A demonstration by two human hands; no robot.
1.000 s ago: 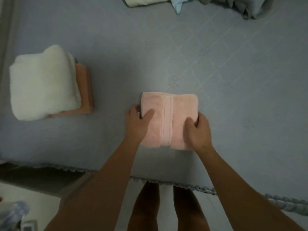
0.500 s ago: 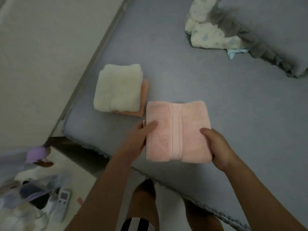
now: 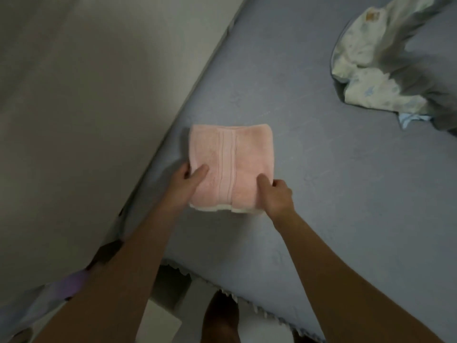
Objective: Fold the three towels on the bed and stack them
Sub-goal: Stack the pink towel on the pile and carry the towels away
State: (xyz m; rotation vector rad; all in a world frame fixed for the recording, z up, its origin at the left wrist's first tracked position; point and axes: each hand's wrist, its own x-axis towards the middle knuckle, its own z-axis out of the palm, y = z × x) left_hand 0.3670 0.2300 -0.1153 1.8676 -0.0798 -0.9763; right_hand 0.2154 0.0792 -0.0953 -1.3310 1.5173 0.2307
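- A bed [image 3: 346, 194] covered in a grey-blue sheet fills the right and middle of the view, with a plain pale wall [image 3: 86, 107] running diagonally along its left edge.
- The near edge of the sheet ends in a small scalloped trim [image 3: 247, 300], and below it part of the person's legs shows against a light floor.
- At the far right of the bed lies a crumpled heap of bedding [image 3: 366, 78], cream with faint blue print, mixed with grey cloth.
- A folded pink towel [image 3: 232, 154], roughly square with a stitched band running down its middle, lies near the wall side of the bed.
- Under its near edge a thin white fringe of another towel [image 3: 222, 207] peeks out, so the pink one lies on top of it; anything lower is hidden.
- The left hand [image 3: 185, 184] has its grip closed on the near left corner of the pink towel, thumb flat on top and fingers tucked below the edge.
- The right hand [image 3: 277, 194] has its grip closed on the near right corner, thumb pressed onto the top face and the curled fingers wrapped around the side.
- Both bare forearms reach in from the bottom of the view and converge on the towel.
- At the lower left, blurred purple and dark shapes sit beside the bed; what they are cannot be told.
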